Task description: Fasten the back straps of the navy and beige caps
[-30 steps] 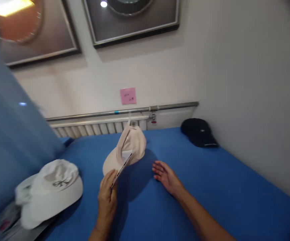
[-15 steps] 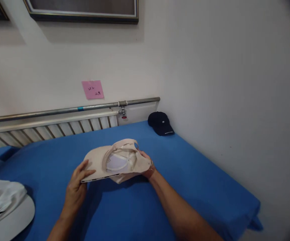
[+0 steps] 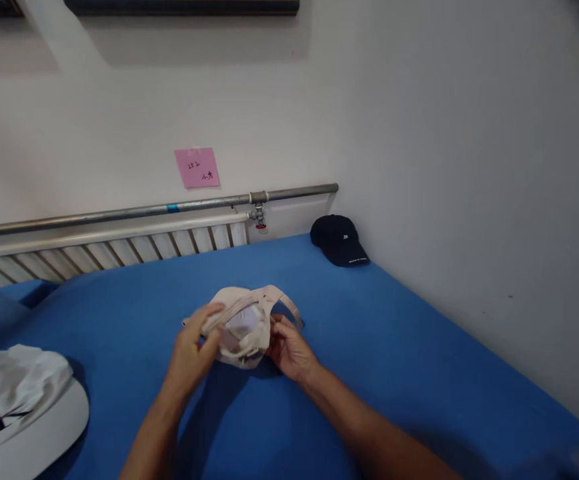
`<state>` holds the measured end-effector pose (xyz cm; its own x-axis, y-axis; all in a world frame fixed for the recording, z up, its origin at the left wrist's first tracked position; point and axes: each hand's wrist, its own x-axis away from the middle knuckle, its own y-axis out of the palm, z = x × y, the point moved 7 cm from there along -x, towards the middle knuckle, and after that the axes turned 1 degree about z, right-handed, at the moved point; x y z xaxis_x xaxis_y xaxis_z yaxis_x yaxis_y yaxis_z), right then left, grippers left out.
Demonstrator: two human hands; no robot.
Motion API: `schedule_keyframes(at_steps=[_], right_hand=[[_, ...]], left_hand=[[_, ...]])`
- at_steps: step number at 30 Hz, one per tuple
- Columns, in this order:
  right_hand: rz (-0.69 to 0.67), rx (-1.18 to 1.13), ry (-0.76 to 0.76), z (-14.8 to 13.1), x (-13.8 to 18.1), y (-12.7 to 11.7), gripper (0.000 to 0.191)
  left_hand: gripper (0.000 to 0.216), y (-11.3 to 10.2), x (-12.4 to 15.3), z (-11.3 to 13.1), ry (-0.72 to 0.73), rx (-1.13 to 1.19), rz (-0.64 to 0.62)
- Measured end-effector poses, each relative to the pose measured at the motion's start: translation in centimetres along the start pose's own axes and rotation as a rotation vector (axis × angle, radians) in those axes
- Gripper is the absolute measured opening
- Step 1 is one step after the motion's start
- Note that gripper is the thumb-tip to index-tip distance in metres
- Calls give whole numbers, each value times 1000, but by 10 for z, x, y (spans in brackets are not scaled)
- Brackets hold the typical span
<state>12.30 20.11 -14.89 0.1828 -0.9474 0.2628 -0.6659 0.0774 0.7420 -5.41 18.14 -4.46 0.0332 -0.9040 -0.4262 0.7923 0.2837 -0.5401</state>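
Note:
A beige baseball cap (image 3: 244, 299) is held over the blue bed cover, its hollow inside and back strap turned toward me. My left hand (image 3: 194, 347) grips it at the left, thumb and fingers around the edge where brim and crown meet. On the other side, my right hand (image 3: 292, 348) pinches the cap's edge near the back opening, below the strap. Part of the brim is hidden behind my left hand and the crown.
A white cap with black lettering (image 3: 24, 407) lies at the lower left. In the far corner by the wall sits a dark navy cap (image 3: 339, 240). Behind the blue cover (image 3: 134, 300) run a radiator (image 3: 119, 250) and a metal pipe (image 3: 89, 218). A pink note (image 3: 197, 168) hangs above.
The beige cap has turned, so its strap now points right and its inside faces me more. My left hand has shifted from the brim's tip toward the crown. The view has tilted down slightly.

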Motion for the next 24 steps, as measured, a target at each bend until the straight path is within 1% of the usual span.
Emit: schedule_keyframes(at_steps=[1,2,3,4,5,8,9,11,13,15,17,19,20,22,24], right_hand=[[9,-10,-3,1,0,1,22],[16,-22,-6,1,0,2,22],[21,-36,-10,2,1,3,22],[23,-50,-16,2,1,4,22],[24,-62,-22,1,2,5,22],[21,-33,-14,-1,2,6,19],[5,20,-5,-3,1,6,17],[-33,206,-14,-11,-3,5,11],[-18,410,-92,-26,-8,0,9],[48,506,-214,-46,-11,-7,18],[61,487,-333,-63,-8,-10,40],[-21,468,-439,-75,1,-3,59],[-83,498,-487,-79,8,4,61],[-217,642,-582,-83,25,20,53],[-340,860,-721,-83,45,38,38]], left_hand=[[31,11,6,10,-23,65,-187],[30,16,11,20,-24,112,-292],[30,17,16,28,0,142,-342],[30,17,19,33,22,158,-380],[31,17,22,36,41,159,-387],[26,18,25,31,42,136,-376],[22,20,26,29,34,134,-380],[22,22,28,26,18,142,-423],[23,21,31,23,-14,170,-497],[24,14,31,17,-82,247,-572],[21,9,28,8,-184,370,-659],[18,8,23,-2,-295,487,-739],[17,8,19,-6,-342,538,-759],[14,12,9,-14,-417,628,-742],[13,20,4,-19,-477,707,-702]])
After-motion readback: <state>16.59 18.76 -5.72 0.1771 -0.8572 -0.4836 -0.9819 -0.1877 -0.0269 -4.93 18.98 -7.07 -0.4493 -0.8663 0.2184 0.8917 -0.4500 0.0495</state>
